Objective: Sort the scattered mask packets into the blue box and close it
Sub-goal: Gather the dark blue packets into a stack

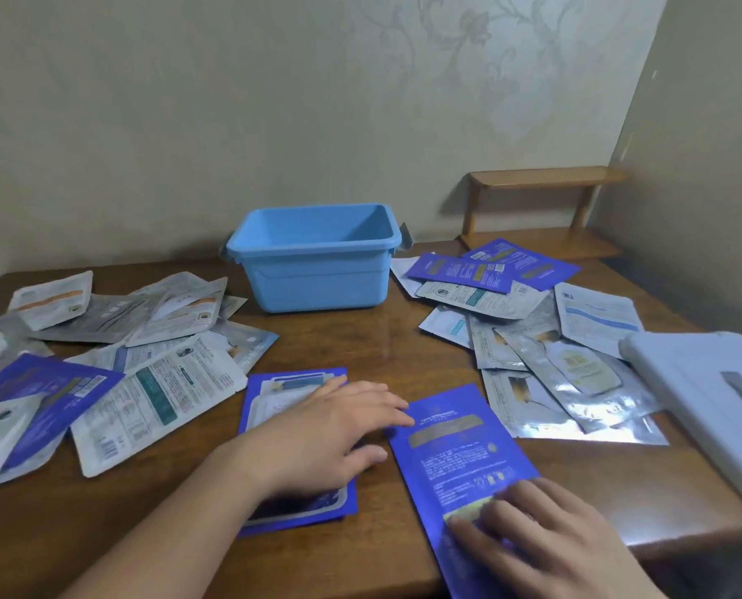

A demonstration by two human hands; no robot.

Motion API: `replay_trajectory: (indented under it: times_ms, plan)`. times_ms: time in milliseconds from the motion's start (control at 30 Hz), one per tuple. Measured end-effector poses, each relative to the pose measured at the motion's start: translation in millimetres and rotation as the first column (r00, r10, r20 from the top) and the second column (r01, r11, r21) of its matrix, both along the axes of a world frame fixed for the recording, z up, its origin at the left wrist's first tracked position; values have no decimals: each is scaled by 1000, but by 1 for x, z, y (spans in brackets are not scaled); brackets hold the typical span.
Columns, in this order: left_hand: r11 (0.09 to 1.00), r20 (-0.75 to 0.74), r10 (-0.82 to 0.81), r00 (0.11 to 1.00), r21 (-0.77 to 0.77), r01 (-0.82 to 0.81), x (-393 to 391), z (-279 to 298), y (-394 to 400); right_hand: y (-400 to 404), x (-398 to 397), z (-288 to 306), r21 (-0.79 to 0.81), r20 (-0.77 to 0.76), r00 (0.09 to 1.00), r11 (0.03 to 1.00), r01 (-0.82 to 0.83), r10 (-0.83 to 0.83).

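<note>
- The open-topped light blue plastic box (pixel 315 259) stands upright at the back centre of the brown wooden surface (pixel 179 503), close to the wall, with its long axis running left to right. A grey latch shows at each end, and no packets can be seen inside it.
- Its pale white-grey plastic lid (pixel 706 395) lies off the box at the surface's right edge, with a grey strip on top.
- Two purple-blue foil mask packets lie near the front edge. The right purple-blue packet (pixel 460 451) has its long axis running from the near edge towards the box, tilted slightly leftward at the far end, printed side up.
- The left purple-blue packet (pixel 274 404), with a white-framed window, lies just beside it, long axis likewise pointing away from the person.
- The left hand (pixel 330 434) rests flat on the left purple-blue packet, fingers straight and spread, fingertips reaching the right packet's edge; it grasps nothing.
- The right hand (pixel 546 538) lies on the near end of the right purple-blue packet, fingers loosely extended and pressing down; no curl around it is visible.
- A pile of silver, white and purple packets (pixel 101 356) sprawls on the left, roughly a dozen, overlapping at mixed angles.
- A second overlapping pile (pixel 533 322) lies on the right, about a dozen, two purple ones at the back.
- One small wooden two-tier shelf (pixel 542 209) sits in the back right corner.
</note>
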State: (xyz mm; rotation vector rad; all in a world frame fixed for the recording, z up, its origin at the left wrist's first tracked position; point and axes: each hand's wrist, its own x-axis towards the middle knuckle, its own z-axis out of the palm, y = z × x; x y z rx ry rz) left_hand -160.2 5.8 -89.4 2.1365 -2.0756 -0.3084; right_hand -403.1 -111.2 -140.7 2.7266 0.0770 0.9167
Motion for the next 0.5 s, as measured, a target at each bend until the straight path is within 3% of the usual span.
replay_trajectory:
  times_ms: [167,233,267,300,333,367,400,433,467,500]
  plan:
    - [1000,-65,-21,998,8,21,1,-1,-4,-1,-10,9,-2,61,998,1000,-29,29]
    - [999,-196,-4,981,-42,-5,2,3,-6,-6,-13,18,245,225,974,966,-87,31]
    - [995,-322,35,946,-78,-63,2,6,-9,-8,-12,26,406,349,935,909,-99,-54]
    - [984,-495,76,865,-102,-145,1,8,-14,-10,-8,34,564,450,872,818,-110,-193]
    - [967,-690,108,716,-95,-237,0,10,-19,-13,-1,40,731,497,789,665,-154,-363]
    - [948,-853,120,508,-53,-314,-3,13,-26,-16,8,47,864,479,711,421,-277,-515]
    - [937,-947,125,297,14,-349,-6,14,-34,-21,16,48,890,428,669,155,-428,-608]
    - [933,-981,133,140,77,-352,-10,13,-42,-27,23,46,840,363,667,-82,-537,-650]
    - [931,-987,149,63,118,-345,-14,12,-50,-31,27,45,769,322,682,-239,-593,-657]
    - [928,-986,164,42,140,-344,-19,11,-57,-34,31,43,716,297,686,-320,-620,-664]
